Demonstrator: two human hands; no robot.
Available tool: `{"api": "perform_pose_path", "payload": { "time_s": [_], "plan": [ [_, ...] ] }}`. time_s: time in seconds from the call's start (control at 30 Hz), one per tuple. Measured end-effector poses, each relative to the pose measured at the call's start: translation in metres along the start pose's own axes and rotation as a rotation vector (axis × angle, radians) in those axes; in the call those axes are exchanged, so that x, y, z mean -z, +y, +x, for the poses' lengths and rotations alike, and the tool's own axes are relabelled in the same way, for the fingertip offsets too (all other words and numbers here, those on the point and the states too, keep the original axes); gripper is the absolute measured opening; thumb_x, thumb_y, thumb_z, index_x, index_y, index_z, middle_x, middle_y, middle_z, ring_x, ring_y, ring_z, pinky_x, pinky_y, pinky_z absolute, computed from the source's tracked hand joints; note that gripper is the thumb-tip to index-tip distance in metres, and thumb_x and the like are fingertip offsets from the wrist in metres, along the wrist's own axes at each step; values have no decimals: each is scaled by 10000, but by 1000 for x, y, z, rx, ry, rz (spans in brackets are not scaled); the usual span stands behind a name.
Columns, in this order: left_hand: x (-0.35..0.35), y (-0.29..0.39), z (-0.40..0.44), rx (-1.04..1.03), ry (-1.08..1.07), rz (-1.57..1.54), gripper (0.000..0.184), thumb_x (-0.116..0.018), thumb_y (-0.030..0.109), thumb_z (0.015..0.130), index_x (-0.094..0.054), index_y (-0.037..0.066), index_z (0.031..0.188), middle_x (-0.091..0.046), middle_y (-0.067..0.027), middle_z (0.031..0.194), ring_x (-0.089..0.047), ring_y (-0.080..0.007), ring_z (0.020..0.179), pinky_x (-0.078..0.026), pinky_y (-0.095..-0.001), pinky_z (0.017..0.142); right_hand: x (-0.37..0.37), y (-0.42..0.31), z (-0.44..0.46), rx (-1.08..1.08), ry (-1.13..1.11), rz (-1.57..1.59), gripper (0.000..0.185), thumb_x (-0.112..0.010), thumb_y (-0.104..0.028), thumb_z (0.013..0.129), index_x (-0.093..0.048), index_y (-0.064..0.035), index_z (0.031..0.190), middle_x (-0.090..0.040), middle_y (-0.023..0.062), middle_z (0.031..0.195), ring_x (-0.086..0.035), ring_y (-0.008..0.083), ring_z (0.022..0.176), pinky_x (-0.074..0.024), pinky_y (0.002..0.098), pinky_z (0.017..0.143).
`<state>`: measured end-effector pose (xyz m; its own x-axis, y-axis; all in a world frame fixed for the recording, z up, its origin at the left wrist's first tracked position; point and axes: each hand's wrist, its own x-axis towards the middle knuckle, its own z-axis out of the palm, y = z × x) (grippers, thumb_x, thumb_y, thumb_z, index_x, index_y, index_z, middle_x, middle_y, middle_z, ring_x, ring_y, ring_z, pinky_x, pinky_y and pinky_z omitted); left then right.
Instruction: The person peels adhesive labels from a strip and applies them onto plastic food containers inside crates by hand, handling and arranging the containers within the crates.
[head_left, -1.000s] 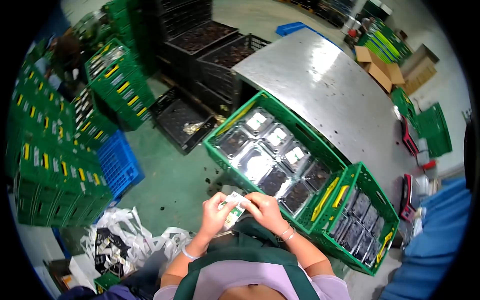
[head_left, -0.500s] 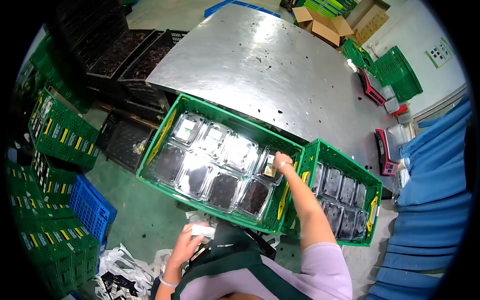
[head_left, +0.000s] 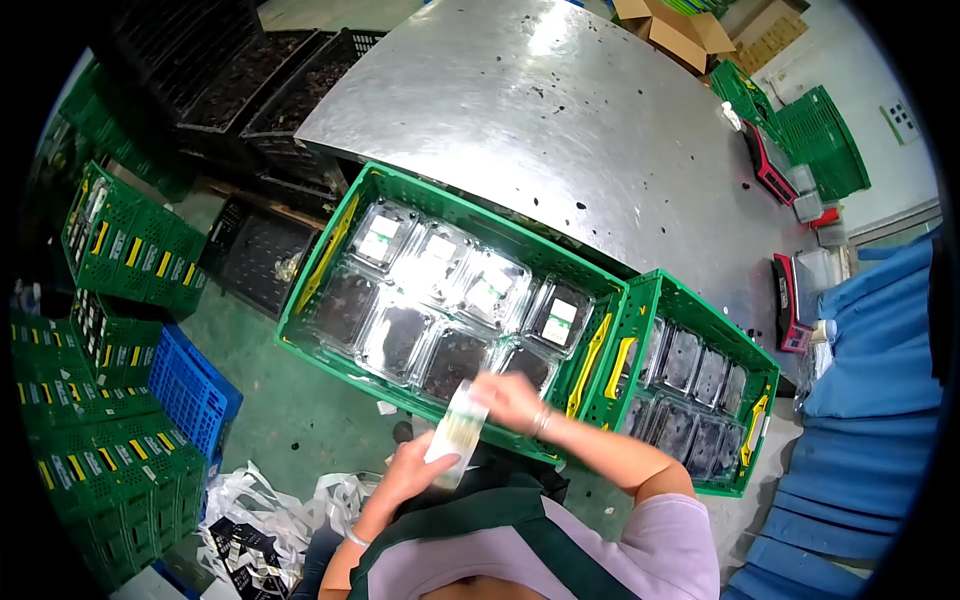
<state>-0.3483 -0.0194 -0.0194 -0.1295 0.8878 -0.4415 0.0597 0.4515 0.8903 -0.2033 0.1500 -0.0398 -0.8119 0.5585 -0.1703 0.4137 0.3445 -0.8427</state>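
Observation:
My left hand (head_left: 408, 468) grips a strip of white and green labels (head_left: 459, 432) in front of my body. At the strip's upper end is my right hand (head_left: 508, 400), blurred, its fingers closed at the labels. Just beyond lies a green crate (head_left: 420, 397) with two rows of clear lidded boxes of dark contents. The boxes in the far row bear white and green labels, the rightmost one (head_left: 560, 322) included. No labels show on the near row, whose right end is partly behind my right hand.
A second green crate (head_left: 650, 290) of clear boxes adjoins on the right. Behind is a steel table (head_left: 600, 130) with red scales (head_left: 790, 300). Stacked green crates (head_left: 120, 450), a blue crate (head_left: 190, 385) and white strips (head_left: 260, 500) are at left.
My right hand has left the far row's rightmost box, which now shows a label, and come back to the labels. My left hand has raised the strip, turned more upright.

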Motion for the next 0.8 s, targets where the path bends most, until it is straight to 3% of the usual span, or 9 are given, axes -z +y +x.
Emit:
{"api": "perform_pose_path", "payload": {
  "time_s": [0.07,0.2,0.27,0.33,0.4,0.57,0.6,0.7,0.8],
  "plan": [
    [10,-15,-7,46,-120,78,293,-569,149,816,-521,18,1074,-620,-132,892,-593,-186,787,-450,-314,718,20,49,18,-121,126,-336,214,-564,-258,794,-526,-58,862,-584,202,751,-572,380,716,-447,455,622],
    [32,-32,-16,108,-365,17,260,-523,152,841,-518,18,1064,-567,-142,1093,-555,-231,949,-417,-318,814,13,134,17,-475,-261,-673,359,-668,-342,694,-585,-42,872,-627,172,841,-597,347,812,-478,428,696],
    [36,-38,-17,-525,-157,368,244,-517,123,846,-523,10,1062,-579,-117,1040,-556,-223,912,-418,-314,814,2,157,15,-548,-345,-735,437,-716,-333,648,-540,-17,892,-614,176,847,-606,321,798,-490,412,669],
    [34,-37,-24,-454,-124,344,229,-521,82,839,-547,5,1053,-575,-88,1050,-545,-172,923,-422,-286,808,-5,161,13,-468,-239,-848,473,-726,-336,636,-509,-10,902,-601,172,839,-609,309,776,-493,400,640],
    [29,-43,-35,202,-129,-398,244,-530,59,827,-562,10,1064,-585,-78,1063,-551,-133,901,-432,-258,783,-3,129,13,-230,-72,-889,541,-723,-354,638,-429,-1,924,-563,166,811,-612,282,686,-491,372,553],
    [22,-32,-30,18,49,-100,158,-580,76,817,-607,-21,939,-605,-11,788,-522,-49,725,-432,-210,640,-36,-28,-19,119,-308,101,238,-607,-332,780,-626,-95,789,-606,91,731,-591,273,666,-470,337,602],
    [24,-38,-29,11,55,-98,158,-580,76,817,-607,-21,939,-605,-11,788,-522,-49,725,-432,-210,640,-40,-46,-23,96,-382,58,226,-599,-304,790,-588,-81,757,-593,104,699,-590,265,655,-455,353,580],
    [29,-31,-34,-42,68,30,152,-586,122,817,-573,-8,895,-594,-31,768,-497,-62,677,-424,-241,595,-52,-30,3,19,32,76,189,-547,-229,824,-510,-50,775,-557,152,703,-555,339,663,-427,403,569],
    [43,-53,-46,65,30,-54,189,-584,145,810,-564,-6,923,-592,-89,735,-527,-93,634,-420,-255,573,-58,36,55,-75,156,-358,200,-541,-195,815,-449,-20,846,-545,188,833,-547,381,781,-439,463,639]
  ]
}}
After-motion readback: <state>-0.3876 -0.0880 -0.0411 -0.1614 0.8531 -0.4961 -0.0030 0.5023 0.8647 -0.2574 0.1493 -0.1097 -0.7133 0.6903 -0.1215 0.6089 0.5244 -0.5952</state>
